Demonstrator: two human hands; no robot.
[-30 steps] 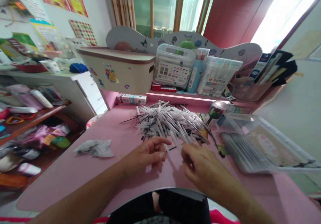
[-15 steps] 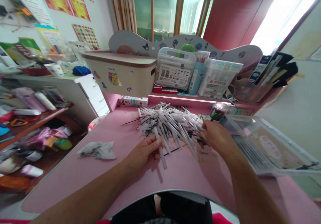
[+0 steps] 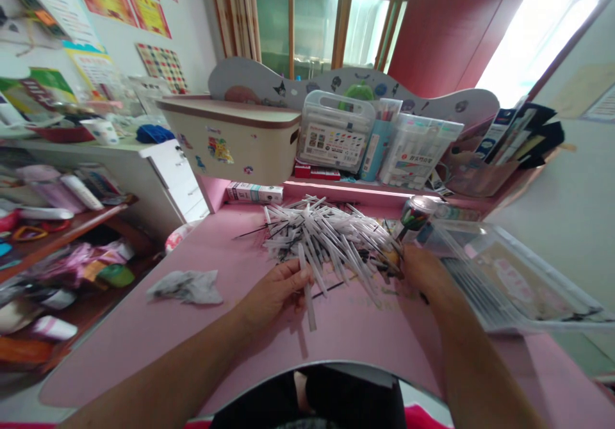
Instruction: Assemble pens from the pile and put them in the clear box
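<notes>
My left hand (image 3: pixel 283 285) is closed round a thin translucent plastic tube (image 3: pixel 310 307), which slants downward over the pink table. Just beyond it lies a large heap of similar white tubes (image 3: pixel 317 227), with thin dark sticks mixed in. At the heap's right edge is my right hand (image 3: pixel 423 269), its fingers curled in toward dark and tan pieces (image 3: pixel 384 264). Its fingertips are partly hidden and blurred, so what they hold cannot be made out. One dark stick (image 3: pixel 331 289) lies on the table beside the tube in my left hand.
A crumpled white tissue (image 3: pixel 187 287) lies left on the pink table (image 3: pixel 144 346). To the right are a can (image 3: pixel 419 210) and a clear plastic box (image 3: pixel 528 314). Behind the heap, a shelf carries a lidded beige bin (image 3: pixel 235 144), marker cases (image 3: pixel 336 131) and a pen holder (image 3: pixel 485 173).
My right hand has drawn back from the heap, slightly right and toward me. My left hand keeps its hold on the tube, which has tilted a little nearer upright.
</notes>
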